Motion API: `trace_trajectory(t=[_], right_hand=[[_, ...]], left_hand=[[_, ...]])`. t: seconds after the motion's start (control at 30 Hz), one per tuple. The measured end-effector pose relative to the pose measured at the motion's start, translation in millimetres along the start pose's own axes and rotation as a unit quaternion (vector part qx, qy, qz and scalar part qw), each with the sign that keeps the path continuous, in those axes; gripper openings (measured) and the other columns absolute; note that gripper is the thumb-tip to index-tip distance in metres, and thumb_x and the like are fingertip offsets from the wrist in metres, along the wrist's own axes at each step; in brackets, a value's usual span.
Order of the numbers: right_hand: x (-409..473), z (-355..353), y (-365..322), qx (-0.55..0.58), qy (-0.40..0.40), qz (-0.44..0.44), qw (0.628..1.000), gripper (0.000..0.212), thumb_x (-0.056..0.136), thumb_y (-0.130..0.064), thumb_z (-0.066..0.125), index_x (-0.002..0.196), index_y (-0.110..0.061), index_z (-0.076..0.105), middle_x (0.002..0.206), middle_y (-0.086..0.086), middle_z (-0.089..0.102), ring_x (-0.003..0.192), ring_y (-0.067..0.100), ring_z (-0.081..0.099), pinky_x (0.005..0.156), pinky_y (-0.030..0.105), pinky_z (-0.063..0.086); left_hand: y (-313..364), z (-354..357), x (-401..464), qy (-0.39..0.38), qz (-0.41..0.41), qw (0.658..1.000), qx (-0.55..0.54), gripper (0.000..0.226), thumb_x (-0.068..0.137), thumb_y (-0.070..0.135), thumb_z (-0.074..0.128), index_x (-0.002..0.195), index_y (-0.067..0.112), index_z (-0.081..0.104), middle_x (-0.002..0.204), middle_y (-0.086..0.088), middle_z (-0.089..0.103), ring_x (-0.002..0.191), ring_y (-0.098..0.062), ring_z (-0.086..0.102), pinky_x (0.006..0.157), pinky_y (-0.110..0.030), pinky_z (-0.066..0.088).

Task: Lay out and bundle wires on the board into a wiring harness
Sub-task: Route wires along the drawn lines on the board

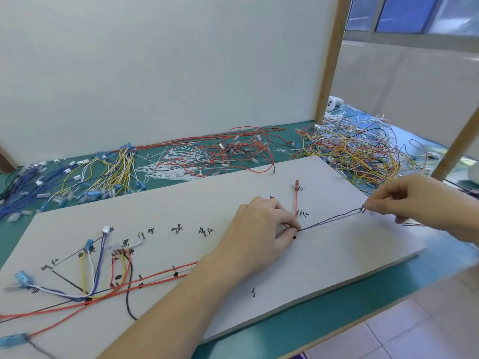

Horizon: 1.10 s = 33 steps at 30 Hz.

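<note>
Grey board: the harness board lies flat on a teal bench top, angled so its right end sits farther from the camera.
Far-left supply: a heap of blue wires with clear and blue terminals lies on the bench behind the board, next to yellow and white wires.
Left of board: a blue terminal, a white plug, and yellow, white, blue, red and black wires run between pegs and join a trunk of red wires heading right.
Writing: handwritten black Chinese characters mark the pegs; "红" sits at the left, "黑" near the red loop, "黄" further along, "红" again at and beside the upright red lead. The other marks are too loose to read.
Middle supply: white cable ties lie under a tangle of red and black wires.
Left hand: left hand is palm down on the board, thumb and curled fingers pinching the wires against it near a black dot.
Dark wire pair: dark wires stretch taut from that pinch to the right.
Right hand: right hand pinches the far end of the pair between thumb and forefinger at a peg near the board's right edge.
Right supply: a tangle of yellow, red and dark wires lies behind.
</note>
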State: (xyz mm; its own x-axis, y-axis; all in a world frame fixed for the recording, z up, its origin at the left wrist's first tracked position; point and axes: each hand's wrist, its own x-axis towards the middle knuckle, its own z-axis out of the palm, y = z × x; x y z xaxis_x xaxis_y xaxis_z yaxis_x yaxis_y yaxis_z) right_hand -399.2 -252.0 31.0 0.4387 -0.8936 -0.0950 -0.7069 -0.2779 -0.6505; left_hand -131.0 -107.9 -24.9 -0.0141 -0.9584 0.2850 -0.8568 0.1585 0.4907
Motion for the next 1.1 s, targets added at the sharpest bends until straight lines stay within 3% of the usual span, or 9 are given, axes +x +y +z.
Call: trace_trajectory(t=[0.23, 0.37, 0.57, 0.73, 1.1], right_hand=[[25, 5, 16, 0.13, -0.038, 0.084, 0.987, 0.004, 0.087, -0.006, 0.077, 0.085, -0.004, 0.08, 0.077, 0.013, 0.075, 0.059, 0.014, 0.059, 0.058, 0.027, 0.053], [33, 3, 17, 0.118, -0.053, 0.097, 0.987, 0.006, 0.088, -0.001, 0.074, 0.088, -0.002, 0.08, 0.079, 0.015, 0.075, 0.056, 0.013, 0.061, 0.053, 0.023, 0.056], [51, -4, 10, 0.075, -0.073, 0.14, 0.985, 0.008, 0.084, 0.004, 0.077, 0.09, -0.002, 0.076, 0.076, 0.016, 0.075, 0.058, 0.02, 0.065, 0.054, 0.028, 0.057], [66, 1, 3, 0.042, -0.072, 0.159, 0.984, 0.009, 0.08, 0.006, 0.078, 0.078, -0.003, 0.079, 0.07, 0.016, 0.074, 0.052, 0.02, 0.065, 0.049, 0.025, 0.056], [78, 1, -10, 0.024, -0.118, 0.184, 0.976, 0.014, 0.073, 0.004, 0.086, 0.084, -0.001, 0.079, 0.076, 0.016, 0.075, 0.054, 0.018, 0.068, 0.049, 0.025, 0.058]], left_hand=[[-2, 3, 1, 0.005, 0.003, 1.0, 0.007, 0.015, 0.097, 0.035, 0.065, 0.104, 0.039, 0.077, 0.105, 0.016, 0.064, 0.109, -0.013, 0.051, 0.097, -0.043, 0.042], [-3, 4, 1, -0.001, 0.019, 1.0, 0.02, 0.02, 0.099, 0.035, 0.063, 0.112, 0.044, 0.075, 0.105, 0.016, 0.062, 0.108, -0.013, 0.05, 0.094, -0.042, 0.043], [-3, 3, 1, -0.033, 0.027, 0.998, 0.045, 0.031, 0.103, 0.035, 0.056, 0.127, 0.051, 0.067, 0.111, 0.017, 0.058, 0.114, -0.013, 0.046, 0.1, -0.038, 0.039], [-3, 3, 1, -0.041, 0.022, 0.998, 0.046, 0.03, 0.104, 0.036, 0.055, 0.127, 0.051, 0.067, 0.113, 0.016, 0.057, 0.115, -0.013, 0.045, 0.101, -0.036, 0.036], [-2, 4, 1, -0.033, 0.017, 0.998, 0.049, 0.03, 0.103, 0.037, 0.054, 0.126, 0.051, 0.067, 0.112, 0.016, 0.057, 0.115, -0.014, 0.045, 0.099, -0.037, 0.037]])
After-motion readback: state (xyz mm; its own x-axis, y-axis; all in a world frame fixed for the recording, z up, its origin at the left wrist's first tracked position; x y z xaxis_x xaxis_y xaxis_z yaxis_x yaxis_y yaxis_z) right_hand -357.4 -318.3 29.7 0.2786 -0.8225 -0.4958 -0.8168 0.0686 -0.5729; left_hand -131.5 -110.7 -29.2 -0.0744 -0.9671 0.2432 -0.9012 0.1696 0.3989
